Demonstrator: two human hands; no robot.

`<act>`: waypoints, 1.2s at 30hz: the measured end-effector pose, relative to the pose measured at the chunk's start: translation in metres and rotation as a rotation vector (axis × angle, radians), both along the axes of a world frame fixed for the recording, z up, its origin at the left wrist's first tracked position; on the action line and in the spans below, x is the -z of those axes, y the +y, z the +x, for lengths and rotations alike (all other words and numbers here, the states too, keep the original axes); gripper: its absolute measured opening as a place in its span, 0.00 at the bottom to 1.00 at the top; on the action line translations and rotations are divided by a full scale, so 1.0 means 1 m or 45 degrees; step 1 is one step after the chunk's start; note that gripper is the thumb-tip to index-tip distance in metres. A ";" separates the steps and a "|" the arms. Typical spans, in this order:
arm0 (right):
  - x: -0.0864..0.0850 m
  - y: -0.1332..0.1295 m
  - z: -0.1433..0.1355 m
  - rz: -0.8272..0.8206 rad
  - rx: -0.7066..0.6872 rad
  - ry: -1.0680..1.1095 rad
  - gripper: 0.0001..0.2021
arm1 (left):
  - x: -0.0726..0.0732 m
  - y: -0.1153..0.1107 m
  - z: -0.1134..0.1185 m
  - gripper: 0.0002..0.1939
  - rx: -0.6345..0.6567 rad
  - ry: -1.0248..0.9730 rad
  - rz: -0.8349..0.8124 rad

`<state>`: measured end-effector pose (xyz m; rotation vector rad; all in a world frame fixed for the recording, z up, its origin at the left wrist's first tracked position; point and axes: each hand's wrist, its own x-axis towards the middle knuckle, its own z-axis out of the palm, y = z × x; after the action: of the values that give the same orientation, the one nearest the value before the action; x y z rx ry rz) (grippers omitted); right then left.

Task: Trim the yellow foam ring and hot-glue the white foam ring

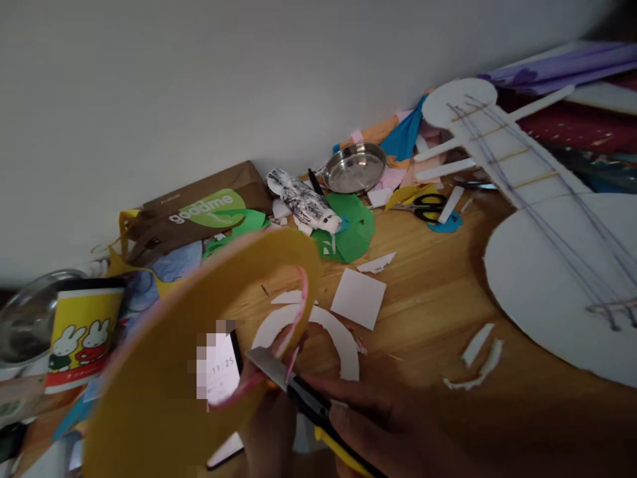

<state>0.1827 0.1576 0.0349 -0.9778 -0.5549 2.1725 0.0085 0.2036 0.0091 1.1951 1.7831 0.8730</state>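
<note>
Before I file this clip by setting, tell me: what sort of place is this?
Probably an indoor craft workspace, home or classroom I can't tell: a utility knife in the right hand, black-handled scissors and a stringed white guitar-shaped model show it.

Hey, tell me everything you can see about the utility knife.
The utility knife has a black body, yellow along its grip, and a broad, grey, metallic-looking blade, extended. The right hand grips the handle, partly hiding it. The knife slants above the wooden tabletop, blade toward the upper left, at the pink edge of the yellow curved piece; whether it is cutting in is unclear.
</note>
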 end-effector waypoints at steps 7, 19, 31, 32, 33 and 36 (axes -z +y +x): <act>0.012 0.010 0.013 0.323 0.221 -0.489 0.19 | -0.002 0.008 0.008 0.19 -0.023 -0.098 0.153; 0.019 0.023 0.012 0.896 0.313 -0.928 0.10 | 0.008 -0.012 0.027 0.06 0.309 -0.103 0.060; 0.019 0.033 0.028 0.971 0.500 -1.104 0.08 | 0.001 0.000 0.006 0.12 0.242 -0.527 0.091; 0.021 0.032 0.031 1.002 0.530 -1.093 0.10 | 0.000 0.004 0.004 0.12 0.171 -0.631 0.103; 0.022 0.032 0.034 1.022 0.593 -1.085 0.11 | -0.002 0.008 0.002 0.11 0.091 -0.745 0.113; 0.020 0.042 0.042 0.873 1.031 -1.131 0.15 | -0.008 0.018 -0.004 0.12 -0.089 -1.020 0.144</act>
<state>0.2243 0.1994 0.0152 -1.3953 -0.9885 0.6809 0.0042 0.2215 0.0174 0.6886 1.1309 1.2806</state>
